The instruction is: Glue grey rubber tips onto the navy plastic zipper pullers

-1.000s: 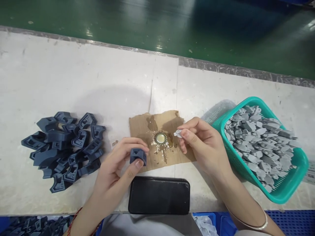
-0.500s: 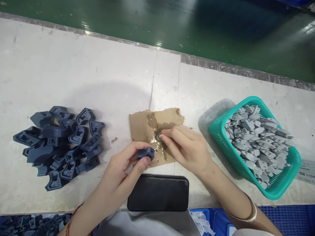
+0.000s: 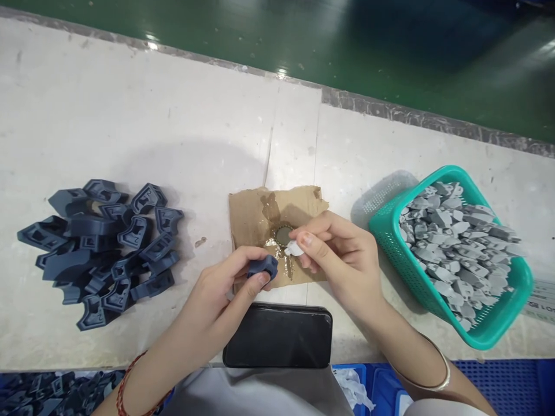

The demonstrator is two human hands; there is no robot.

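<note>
My left hand [image 3: 232, 283] pinches a dark blue plastic part [image 3: 263, 266] between thumb and fingers, over the lower left of a cardboard piece [image 3: 247, 219]. Close by on the right, my right hand [image 3: 336, 248] grips a small light grey plastic piece [image 3: 295, 249], its narrow end toward the blue part; the two are apart. Behind the grey piece, a round bottle cap [image 3: 284, 235] with a ridged rim lies on the cardboard, and wet, shiny liquid surrounds it.
A pile of dark blue parts [image 3: 93, 225] lies on the left of the white table [image 3: 195, 133]. On the right stands a green basket [image 3: 390, 245] full of grey pieces [image 3: 455, 242]. A black phone [image 3: 277, 338] lies at the front edge, with blue bins [image 3: 384, 387] below.
My right hand has drawn back from the cap and turned, bringing the light grey piece into view near the blue part. My left hand has shifted slightly right.
</note>
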